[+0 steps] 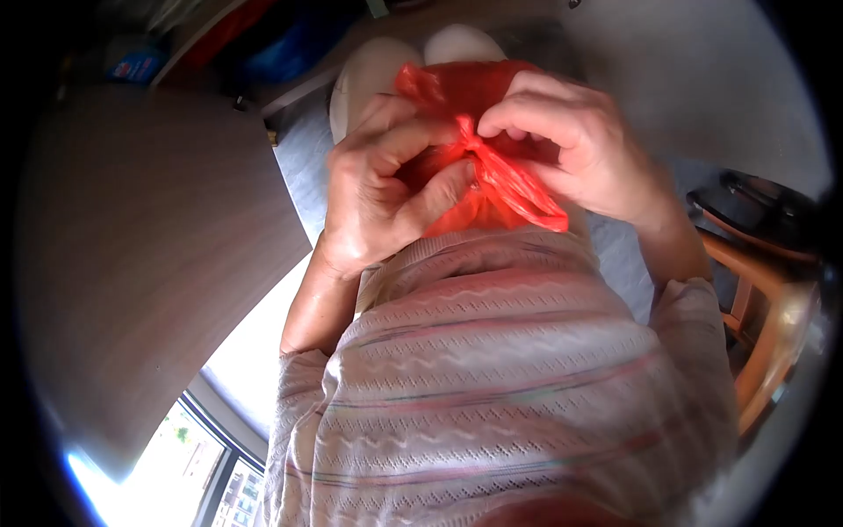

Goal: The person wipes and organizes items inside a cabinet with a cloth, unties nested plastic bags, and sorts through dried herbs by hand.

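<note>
A red plastic bag (479,83) rests on my lap, with a knot near its middle and a twisted loop hanging down to the right. My left hand (386,176) pinches the bag beside the knot between thumb and index finger. Just right of the knot, my right hand (571,132) has its thumb and fingers bent round the red plastic. Part of the bag is hidden behind both hands.
An open wooden cabinet door (149,263) stands at the left, with a blue package (136,65) above it. A wooden stool or chair (768,325) is at the right, beside a dark round object (755,211). A window (198,457) shows at lower left.
</note>
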A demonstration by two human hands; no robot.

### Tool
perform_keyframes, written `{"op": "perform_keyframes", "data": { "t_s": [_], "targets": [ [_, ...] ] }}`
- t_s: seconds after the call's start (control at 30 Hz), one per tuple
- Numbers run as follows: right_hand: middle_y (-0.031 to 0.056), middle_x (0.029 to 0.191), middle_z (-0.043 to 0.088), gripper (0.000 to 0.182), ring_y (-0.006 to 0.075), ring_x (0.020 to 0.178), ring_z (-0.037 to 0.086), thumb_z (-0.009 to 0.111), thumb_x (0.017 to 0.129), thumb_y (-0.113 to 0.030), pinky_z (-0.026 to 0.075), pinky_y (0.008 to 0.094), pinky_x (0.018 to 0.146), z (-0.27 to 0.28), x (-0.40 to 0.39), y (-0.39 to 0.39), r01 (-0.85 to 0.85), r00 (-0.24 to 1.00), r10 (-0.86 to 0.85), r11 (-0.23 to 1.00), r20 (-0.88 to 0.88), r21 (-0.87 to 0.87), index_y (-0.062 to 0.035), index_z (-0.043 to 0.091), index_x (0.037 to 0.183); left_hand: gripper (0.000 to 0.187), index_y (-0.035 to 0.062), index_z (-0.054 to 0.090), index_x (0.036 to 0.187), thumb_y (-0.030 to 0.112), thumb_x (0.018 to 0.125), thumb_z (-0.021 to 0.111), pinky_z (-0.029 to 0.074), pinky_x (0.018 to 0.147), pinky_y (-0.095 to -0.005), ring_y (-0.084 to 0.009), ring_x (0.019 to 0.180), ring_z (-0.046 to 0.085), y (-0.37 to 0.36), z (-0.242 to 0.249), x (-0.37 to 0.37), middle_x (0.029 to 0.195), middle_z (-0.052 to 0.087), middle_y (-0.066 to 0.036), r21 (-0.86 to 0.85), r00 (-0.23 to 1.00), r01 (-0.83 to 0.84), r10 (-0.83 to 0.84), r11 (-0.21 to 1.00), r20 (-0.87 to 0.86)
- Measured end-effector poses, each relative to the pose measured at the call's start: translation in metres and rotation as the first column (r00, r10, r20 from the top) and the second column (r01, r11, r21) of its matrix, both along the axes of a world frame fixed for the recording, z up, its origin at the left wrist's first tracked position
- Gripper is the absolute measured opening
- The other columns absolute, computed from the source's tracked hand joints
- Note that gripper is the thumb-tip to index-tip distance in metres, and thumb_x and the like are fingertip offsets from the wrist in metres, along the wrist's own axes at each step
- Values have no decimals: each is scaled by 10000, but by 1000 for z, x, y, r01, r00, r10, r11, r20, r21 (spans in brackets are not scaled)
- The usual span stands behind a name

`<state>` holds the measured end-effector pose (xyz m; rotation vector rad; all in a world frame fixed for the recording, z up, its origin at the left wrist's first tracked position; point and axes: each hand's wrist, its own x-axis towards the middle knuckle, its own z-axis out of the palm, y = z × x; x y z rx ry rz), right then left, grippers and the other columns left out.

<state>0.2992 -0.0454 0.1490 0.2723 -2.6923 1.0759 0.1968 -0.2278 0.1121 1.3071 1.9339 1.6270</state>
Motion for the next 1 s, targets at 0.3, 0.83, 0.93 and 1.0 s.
{"op": "perform_keyframes", "data": {
  "t_s": [0.3, 0.83, 0.93, 1.0],
  "targets": [
    [79, 728, 563, 133, 222, 647, 568, 636, 658, 47, 442, 298, 570, 1, -16, -3, 59, 998, -52, 970, 36, -237, -19, 595, 766, 165, 29, 632, 781, 40, 647, 728, 436, 623, -309, -218, 728, 525, 2, -6, -6, 739, 570, -56, 61, 999, -28, 25, 998, 42],
    [7, 956, 597, 365, 91, 865, 532, 725, 728, -179, 446, 278, 705, 2, -16, 26, 9, 993, 34, 939, 117, -343, -46, 584, 1038, 138, -13, 595, 783, -35, 663, 660, 433, 701, -288, -213, 788, 554, -5, 2, -18, 843, 608, -117, 158, 1000, 1, -1, 987, -1],
    [65, 806, 588, 203, 205, 768, 580, 672, 687, -54, 464, 306, 678, -6, -23, -1, 27, 997, -29, 999, -69, -28, -45, 579, 867, 149, -5, 576, 761, -46, 626, 626, 434, 739, -324, -239, 818, 560, -5, 3, -22, 882, 615, -136, 259, 989, 141, -150, 956, 15],
    [80, 760, 573, 181, 214, 689, 584, 616, 658, 42, 473, 284, 618, -8, -22, 3, 170, 971, -184, 980, -151, -105, -42, 577, 813, 182, 15, 553, 716, -54, 550, 583, 438, 740, -364, -274, 801, 568, -8, 5, -26, 822, 620, -141, 334, 974, 199, -225, 921, 41]
  ]
}}
